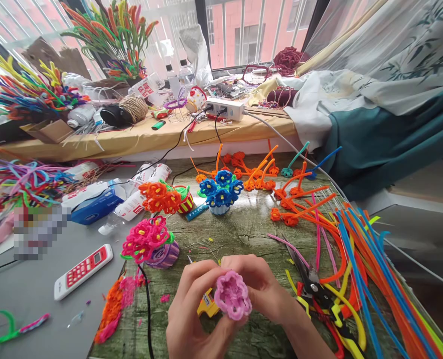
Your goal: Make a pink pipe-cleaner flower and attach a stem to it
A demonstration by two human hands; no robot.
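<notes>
A light pink pipe-cleaner flower (238,310) with ruffled petals sits between my two hands, its open cup facing me. My left hand (193,311) pinches it from the left and below, thumb at its lower edge. On the other side, the fingers of my right hand (266,289) close on its right edge and back. Partly hidden behind my left hand is a yellow tool (208,304) whose kind I cannot make out. Scissors (313,284) and black-and-yellow pliers (335,306) lie right of my right hand.
Small pots of pink (148,239), orange (161,198) and blue (221,188) pipe-cleaner flowers stand ahead. Orange flowers on stems (290,217) lie at right, near bundled pipe cleaners (359,279). A black cord (147,309) crosses the table; a red-and-white remote (83,270) lies left.
</notes>
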